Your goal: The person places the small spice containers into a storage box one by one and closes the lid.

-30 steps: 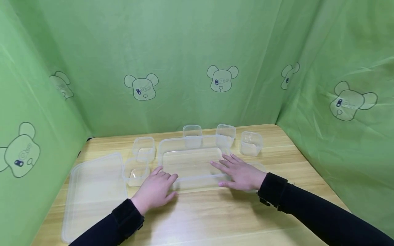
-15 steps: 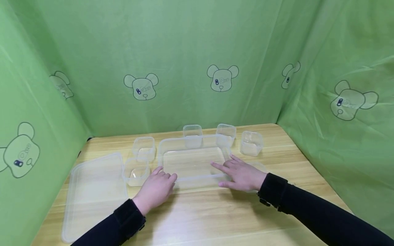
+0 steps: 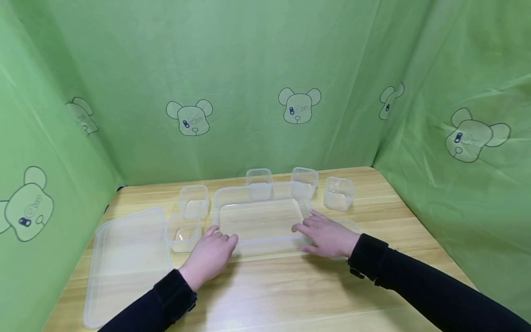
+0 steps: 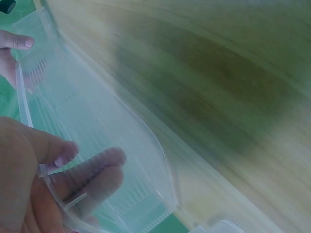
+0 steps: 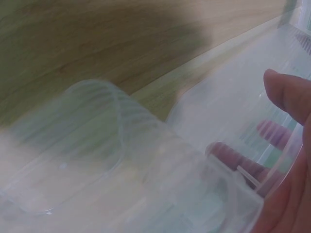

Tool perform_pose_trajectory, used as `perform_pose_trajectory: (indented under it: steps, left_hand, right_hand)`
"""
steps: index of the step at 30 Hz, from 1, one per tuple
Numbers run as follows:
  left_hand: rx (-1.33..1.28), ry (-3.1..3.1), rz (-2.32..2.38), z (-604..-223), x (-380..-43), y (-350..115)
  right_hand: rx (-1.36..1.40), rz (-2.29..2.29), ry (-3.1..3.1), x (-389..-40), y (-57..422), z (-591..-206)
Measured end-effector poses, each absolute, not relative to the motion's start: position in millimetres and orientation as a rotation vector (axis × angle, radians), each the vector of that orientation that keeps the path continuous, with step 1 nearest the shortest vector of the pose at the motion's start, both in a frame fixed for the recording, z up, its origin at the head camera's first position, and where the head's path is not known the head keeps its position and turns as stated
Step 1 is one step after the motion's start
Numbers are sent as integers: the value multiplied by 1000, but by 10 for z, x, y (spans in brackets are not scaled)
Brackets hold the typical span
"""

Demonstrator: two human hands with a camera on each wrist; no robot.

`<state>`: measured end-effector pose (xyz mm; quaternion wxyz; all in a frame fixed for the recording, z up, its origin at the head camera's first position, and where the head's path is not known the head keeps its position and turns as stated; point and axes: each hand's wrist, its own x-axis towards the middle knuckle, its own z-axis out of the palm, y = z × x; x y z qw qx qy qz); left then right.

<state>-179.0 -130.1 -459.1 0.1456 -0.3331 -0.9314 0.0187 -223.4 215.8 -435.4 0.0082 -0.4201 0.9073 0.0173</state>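
Note:
A large clear plastic storage box (image 3: 265,248) sits on the wooden table in the head view. My left hand (image 3: 210,256) grips its front left corner. In the left wrist view the thumb lies on the outer side of the wall (image 4: 107,111), and the fingers show through it from inside. My right hand (image 3: 329,237) holds the front right corner, fingers curled over the rim and thumb by the front wall. A small clear container (image 3: 349,225) is partly hidden under the right hand. In the right wrist view, this small container (image 5: 119,136) stands close beside the box.
A large clear lid (image 3: 128,263) lies flat at the left. Two small clear containers, a near one (image 3: 183,234) and a far one (image 3: 193,202), stand left of the box. Others stand behind it (image 3: 259,177) and at its back right (image 3: 339,193). Green curtains (image 3: 249,129) surround the table.
My right hand's spread fingers have drawn in and curled at the box's right corner. The left thumb has moved in to the box's front wall. The box has stayed in place.

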Motion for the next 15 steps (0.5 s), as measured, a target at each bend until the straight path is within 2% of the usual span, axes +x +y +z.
perform_pose_trajectory:
  steps: [15]
  left_hand:
    - [-961, -2700, 62, -4591, -1789, -1294]
  right_hand:
    - [-1334, -16, 2822, -2256, 2175, -4367]
